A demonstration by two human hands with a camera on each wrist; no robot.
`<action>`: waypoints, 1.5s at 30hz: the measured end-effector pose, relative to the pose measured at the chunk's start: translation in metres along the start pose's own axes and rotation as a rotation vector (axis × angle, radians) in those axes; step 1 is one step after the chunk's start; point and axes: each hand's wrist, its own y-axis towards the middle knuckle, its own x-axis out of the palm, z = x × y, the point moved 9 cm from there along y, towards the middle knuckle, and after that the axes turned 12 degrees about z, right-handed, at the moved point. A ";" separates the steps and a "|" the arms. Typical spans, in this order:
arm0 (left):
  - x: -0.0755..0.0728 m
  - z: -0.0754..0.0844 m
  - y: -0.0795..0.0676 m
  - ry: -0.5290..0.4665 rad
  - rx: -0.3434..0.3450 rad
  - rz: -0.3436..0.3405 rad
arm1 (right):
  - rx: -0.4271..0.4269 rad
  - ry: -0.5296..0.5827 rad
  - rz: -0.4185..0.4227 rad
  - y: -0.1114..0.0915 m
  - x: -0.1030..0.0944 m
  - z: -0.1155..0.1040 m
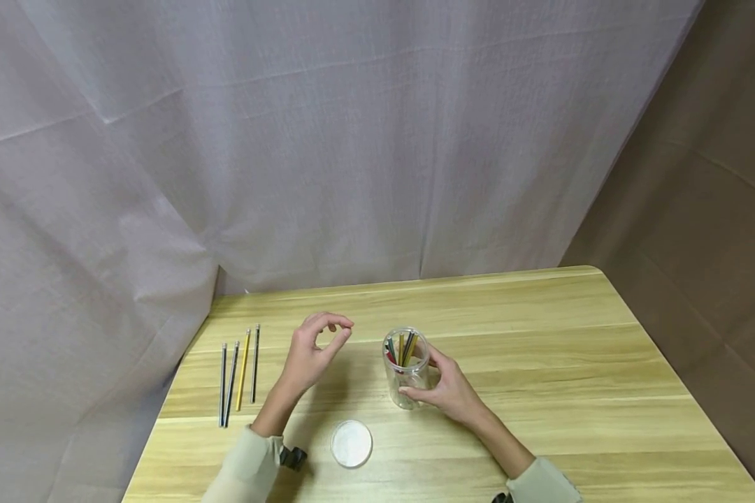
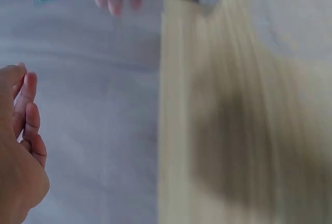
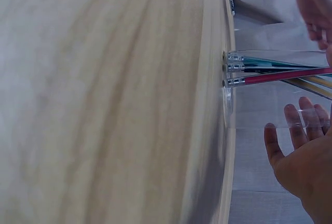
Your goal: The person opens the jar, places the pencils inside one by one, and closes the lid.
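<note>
A clear plastic jar (image 1: 409, 384) stands upright on the table, with several pencils (image 1: 405, 351) leaning inside; red, teal, dark and yellow ones show in the right wrist view. My right hand (image 1: 449, 392) holds the jar from its right side, fingers behind and thumb in front. To the left of the jar my left hand (image 1: 308, 353) hovers above the table, fingers bent and thumb tip near the index fingertip. Nothing shows between those fingers. In the left wrist view the jar is blurred at the top, apart from my left hand (image 2: 21, 146).
At the table's left lie a yellow pencil (image 1: 243, 370) and three dark pencils (image 1: 231, 384), roughly side by side. A round whitish lid (image 1: 351, 443) lies in front of the jar. The wooden table (image 1: 572, 363) meets a grey curtain (image 1: 327, 175) at its far edge.
</note>
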 end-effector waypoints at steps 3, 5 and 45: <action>-0.018 -0.028 -0.007 0.002 -0.105 0.013 | 0.011 0.004 -0.002 0.000 0.000 0.001; -0.031 -0.046 -0.013 0.018 -0.161 0.015 | 0.011 0.002 -0.002 -0.001 0.000 0.001; -0.138 -0.129 -0.090 0.492 -0.148 -0.330 | 0.006 -0.011 0.009 -0.001 -0.002 0.000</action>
